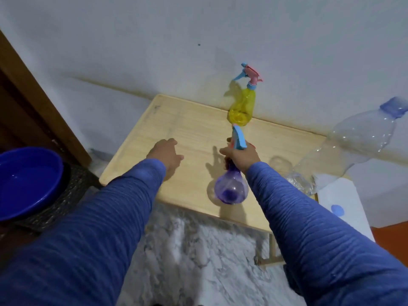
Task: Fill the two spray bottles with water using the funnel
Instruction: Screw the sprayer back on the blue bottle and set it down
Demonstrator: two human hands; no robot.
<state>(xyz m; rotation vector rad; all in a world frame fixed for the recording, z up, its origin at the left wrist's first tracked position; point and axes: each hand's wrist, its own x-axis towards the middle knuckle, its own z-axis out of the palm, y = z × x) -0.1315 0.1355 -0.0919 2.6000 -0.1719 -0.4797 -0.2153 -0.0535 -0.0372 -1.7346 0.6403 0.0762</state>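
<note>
One head-worn wide-angle view, forward and down over the wooden table [194, 138] (close, from above).

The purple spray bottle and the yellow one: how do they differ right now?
The purple bottle is gripped at its neck by the right hand; nothing touches the yellow bottle, which stands alone at the table's far edge by the wall. The purple bottle is nearer the person, the yellow farther. The purple one's trigger head is mostly blue, the yellow one's pink with blue. Both are see-through with round bellies and heads still on.
</note>
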